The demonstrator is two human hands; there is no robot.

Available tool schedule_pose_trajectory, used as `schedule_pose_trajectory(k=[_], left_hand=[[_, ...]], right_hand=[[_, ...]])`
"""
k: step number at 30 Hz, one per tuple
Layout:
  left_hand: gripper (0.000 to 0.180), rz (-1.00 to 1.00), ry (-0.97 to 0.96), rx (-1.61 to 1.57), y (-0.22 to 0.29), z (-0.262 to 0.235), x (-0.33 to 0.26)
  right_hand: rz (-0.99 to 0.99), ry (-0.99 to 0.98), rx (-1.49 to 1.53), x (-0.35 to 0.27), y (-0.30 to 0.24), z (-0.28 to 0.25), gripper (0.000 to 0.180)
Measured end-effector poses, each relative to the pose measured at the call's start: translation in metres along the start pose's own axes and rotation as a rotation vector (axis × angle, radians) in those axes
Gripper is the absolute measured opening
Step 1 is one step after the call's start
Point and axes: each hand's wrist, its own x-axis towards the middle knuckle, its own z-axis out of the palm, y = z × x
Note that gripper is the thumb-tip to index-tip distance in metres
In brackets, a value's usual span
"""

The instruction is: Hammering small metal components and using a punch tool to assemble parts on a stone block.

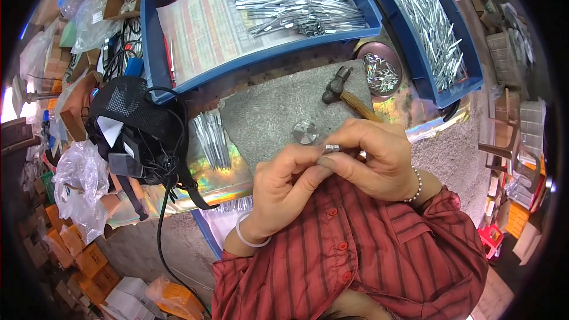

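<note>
- Left hand (284,181) and right hand (376,157) pinch one small metal piece (332,148) together, fingertips closed on it.
- Hammer (347,95) lies just beyond, on the stone slab (267,112).

A small, shiny silver metal piece (332,148) sits pinched between fingertips, above the grey slab.
</note>
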Motion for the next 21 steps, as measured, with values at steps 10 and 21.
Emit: schedule_pose_trajectory(k=[10,21], left_hand=[[0.010,-0.257,-0.064,-0.064,0.003,0.002,0.008],[0.020,-0.586,-0.237,-0.181,0.020,-0.007,0.051]], right_hand=[[0.470,-0.047,0.351,0.002,0.016,-0.001,0.012],[0.857,0.014,0.768,0.017,0.040,-0.007,0.013]])
